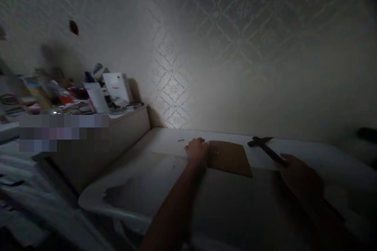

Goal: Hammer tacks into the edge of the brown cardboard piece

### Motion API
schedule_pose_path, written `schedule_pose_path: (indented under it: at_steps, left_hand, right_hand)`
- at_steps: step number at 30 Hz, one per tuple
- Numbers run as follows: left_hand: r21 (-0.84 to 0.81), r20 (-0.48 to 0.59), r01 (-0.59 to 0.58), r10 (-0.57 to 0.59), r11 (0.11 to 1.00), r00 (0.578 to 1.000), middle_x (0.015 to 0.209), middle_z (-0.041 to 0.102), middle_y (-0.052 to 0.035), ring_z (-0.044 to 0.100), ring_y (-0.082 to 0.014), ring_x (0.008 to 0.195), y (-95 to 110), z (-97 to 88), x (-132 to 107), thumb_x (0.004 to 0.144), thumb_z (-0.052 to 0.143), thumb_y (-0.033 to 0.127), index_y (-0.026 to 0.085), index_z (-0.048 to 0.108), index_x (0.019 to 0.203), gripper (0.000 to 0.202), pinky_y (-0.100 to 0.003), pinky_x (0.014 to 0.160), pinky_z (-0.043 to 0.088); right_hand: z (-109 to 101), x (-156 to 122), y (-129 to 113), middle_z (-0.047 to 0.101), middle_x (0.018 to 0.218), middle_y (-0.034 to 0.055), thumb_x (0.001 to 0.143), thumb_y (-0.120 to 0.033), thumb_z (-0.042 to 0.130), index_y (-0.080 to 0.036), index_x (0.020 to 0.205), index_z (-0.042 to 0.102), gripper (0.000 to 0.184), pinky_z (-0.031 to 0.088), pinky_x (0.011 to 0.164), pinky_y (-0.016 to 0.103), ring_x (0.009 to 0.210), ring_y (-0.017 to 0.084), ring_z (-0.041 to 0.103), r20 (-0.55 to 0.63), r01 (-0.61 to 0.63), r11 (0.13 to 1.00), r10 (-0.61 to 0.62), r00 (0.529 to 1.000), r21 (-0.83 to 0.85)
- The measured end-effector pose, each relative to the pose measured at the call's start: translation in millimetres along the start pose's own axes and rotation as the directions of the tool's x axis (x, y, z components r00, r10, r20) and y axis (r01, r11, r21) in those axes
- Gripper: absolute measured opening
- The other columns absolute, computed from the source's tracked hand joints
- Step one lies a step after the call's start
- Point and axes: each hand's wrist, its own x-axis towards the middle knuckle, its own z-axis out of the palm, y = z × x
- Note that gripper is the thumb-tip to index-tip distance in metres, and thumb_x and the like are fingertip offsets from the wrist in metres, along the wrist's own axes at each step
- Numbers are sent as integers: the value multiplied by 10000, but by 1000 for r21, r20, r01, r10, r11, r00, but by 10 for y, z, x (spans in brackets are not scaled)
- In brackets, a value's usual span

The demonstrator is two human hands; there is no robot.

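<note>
Right hand [297,174] gripping hammer [265,147], head far-left

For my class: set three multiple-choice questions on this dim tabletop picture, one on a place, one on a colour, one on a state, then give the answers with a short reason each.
1. Where does the brown board lie?
A. on the white table, between the two hands
B. on the cluttered shelf
C. leaning on the wall

2. What colour is the hammer?
A. white
B. dark, near black
C. bright red

3. What is the left hand doing?
A. raised in the air
B. resting at the board's left edge
C. gripping the hammer

Answers:
1 A, the board lies flat on the table between the hands.
2 B, head and handle show dark.
3 B, it rests at the board's edge, while the right hand is at the hammer's handle.
</note>
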Motion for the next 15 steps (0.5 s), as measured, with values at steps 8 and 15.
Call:
schedule_pose_path:
  at_steps: [8,15]
  left_hand:
    - [279,-106,214,-191,936,976,1470,292,-80,207,-301,1355,-401,-105,145,813,327,166,200,380,1357,548,-639,1050,102]
    - [311,-77,208,-193,928,978,1390,420,-111,190,-322,1356,-442,-142,127,812,343,143,214,513,1248,473,-684,1016,31]
  right_hand:
    - [66,38,67,658,992,137,840,-445,329,-233,1178,582,472,472,656,407,851,321,625,55,26,999,-24,998,-37]
    - [139,89,156,675,896,133,805,-438,382,-261,1064,649,413,462,586,423,724,322,634,0,88,996,-88,996,1]
